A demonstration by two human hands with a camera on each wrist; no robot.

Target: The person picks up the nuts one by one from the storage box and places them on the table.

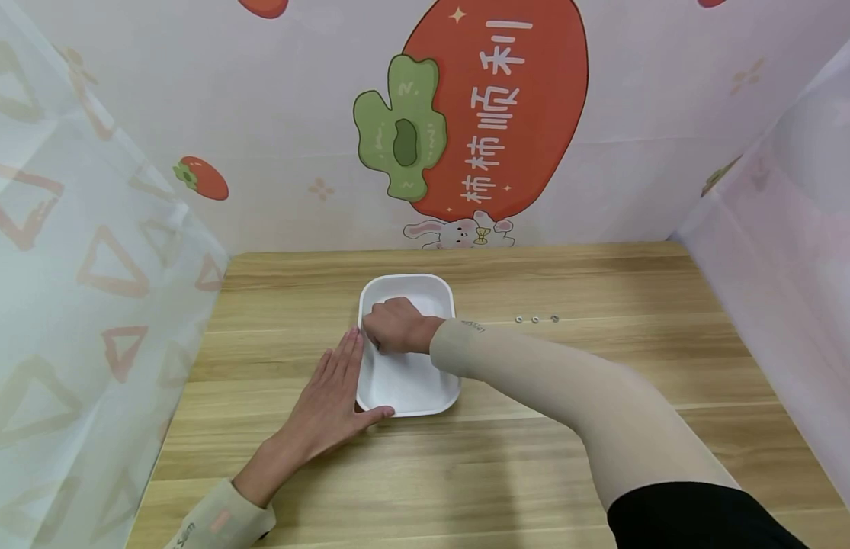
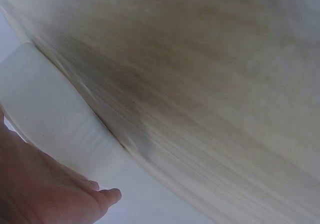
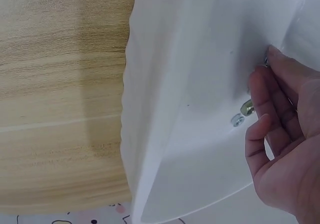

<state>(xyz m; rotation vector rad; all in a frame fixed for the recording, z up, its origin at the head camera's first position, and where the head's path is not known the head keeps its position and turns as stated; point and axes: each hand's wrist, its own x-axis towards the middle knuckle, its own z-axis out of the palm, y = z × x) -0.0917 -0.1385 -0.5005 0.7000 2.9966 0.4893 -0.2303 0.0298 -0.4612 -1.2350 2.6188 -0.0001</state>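
A white tray (image 1: 411, 385) stands on the table, and my right hand (image 1: 396, 326) reaches down into its left side. In the right wrist view, the thumb and forefinger of that hand pinch a small metal nut (image 3: 266, 59), mostly hidden by the fingertips. Below them on the tray floor lie a silver nut (image 3: 237, 119) and a yellowish nut (image 3: 247, 107), the latter partly covered by the fingers. My left hand (image 1: 331, 396) lies with straight fingers against the tray's left wall, its thumb at the near left corner.
Right of the tray, three small metal nuts lie in a row on the wooden table: a left nut (image 1: 518, 319), a middle nut (image 1: 535, 319) and a right nut (image 1: 554, 319). Patterned cloth (image 1: 294, 152) hangs behind the table and at both sides.
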